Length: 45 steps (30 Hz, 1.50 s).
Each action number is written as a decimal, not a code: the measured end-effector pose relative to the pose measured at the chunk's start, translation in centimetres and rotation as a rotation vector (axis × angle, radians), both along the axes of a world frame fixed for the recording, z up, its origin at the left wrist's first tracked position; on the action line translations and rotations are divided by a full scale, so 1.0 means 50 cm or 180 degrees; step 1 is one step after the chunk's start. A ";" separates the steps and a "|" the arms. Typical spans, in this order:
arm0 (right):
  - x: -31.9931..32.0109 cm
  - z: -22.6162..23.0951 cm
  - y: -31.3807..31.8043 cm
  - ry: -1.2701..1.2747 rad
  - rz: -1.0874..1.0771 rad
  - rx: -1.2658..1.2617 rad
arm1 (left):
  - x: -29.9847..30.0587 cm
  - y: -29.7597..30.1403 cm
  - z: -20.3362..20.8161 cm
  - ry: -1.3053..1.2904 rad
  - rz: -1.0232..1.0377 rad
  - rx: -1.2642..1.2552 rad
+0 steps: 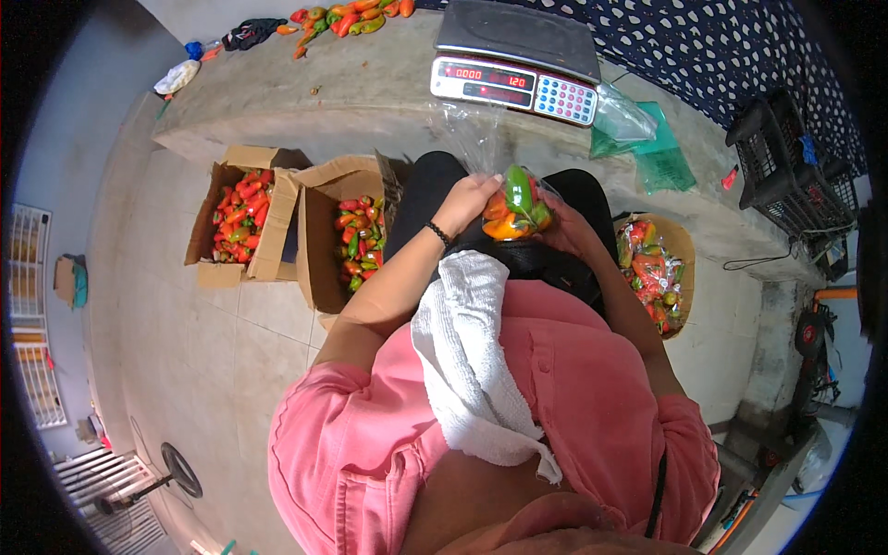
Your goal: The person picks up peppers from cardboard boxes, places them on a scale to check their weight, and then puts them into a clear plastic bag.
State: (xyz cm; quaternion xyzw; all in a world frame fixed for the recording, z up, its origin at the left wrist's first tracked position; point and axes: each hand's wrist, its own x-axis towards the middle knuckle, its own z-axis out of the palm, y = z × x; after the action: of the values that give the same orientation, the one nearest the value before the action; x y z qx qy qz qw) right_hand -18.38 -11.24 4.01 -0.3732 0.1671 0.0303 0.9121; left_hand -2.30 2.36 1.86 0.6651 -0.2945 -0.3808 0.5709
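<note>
From my feed, both the left hand [465, 202] and right hand [566, 228] are wrapped around a clear bag of peppers [516, 203] over the lap. Digital scale [516, 63] sits on the concrete ledge [370, 92] ahead, two cardboard boxes [277, 217] of peppers on the left, a basket of bagged peppers [659, 268] on the right. White towel [472, 361] hides some of the lap.

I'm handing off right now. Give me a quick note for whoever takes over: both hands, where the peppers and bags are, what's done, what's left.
Left hand: grip on the clear bag of peppers over the lap.
Right hand: supports that bag from the right.
Scale: on the ledge ahead, pan bare.
Done: filled bags lie in the box at right.
Left: loose peppers in two cardboard boxes at left, and more on the ledge.
</note>
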 end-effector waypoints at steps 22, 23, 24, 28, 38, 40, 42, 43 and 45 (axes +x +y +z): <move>0.004 -0.016 0.000 0.0077 -0.0140 0.0278 | -0.003 0.006 0.020 0.0099 -0.0023 0.0010; 0.004 -0.013 0.001 -0.0049 -0.0048 0.0199 | -0.001 0.004 0.008 0.0203 -0.0006 -0.0069; 0.005 -0.010 0.002 -0.0177 0.0045 0.0120 | 0.000 0.004 -0.002 0.0306 0.0012 -0.0148; 0.004 -0.006 0.003 0.0005 -0.0069 0.0175 | -0.004 0.003 0.010 0.0246 -0.0011 -0.0052; 0.005 -0.021 0.000 -0.0031 -0.0223 0.0418 | 0.003 0.005 0.004 0.0034 -0.0052 0.0075; 0.004 -0.025 -0.001 0.0011 -0.0262 0.0350 | 0.001 0.004 0.000 -0.0008 0.0006 0.0004; 0.003 -0.024 -0.002 0.0076 -0.0219 0.0326 | 0.003 0.002 -0.008 -0.0179 0.0072 -0.0127; 0.002 -0.018 0.000 0.0103 -0.0210 0.0330 | 0.003 0.004 -0.001 -0.0153 0.0083 -0.0122; 0.001 0.002 0.004 0.0087 -0.0136 0.0299 | 0.007 0.008 0.016 -0.0219 -0.0107 0.0150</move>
State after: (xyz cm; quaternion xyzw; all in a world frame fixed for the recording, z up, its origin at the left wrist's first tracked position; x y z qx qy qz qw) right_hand -18.34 -11.04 4.10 -0.3259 0.1858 0.0238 0.9267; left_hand -1.96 2.75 2.63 0.6860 -0.3160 -0.3741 0.5381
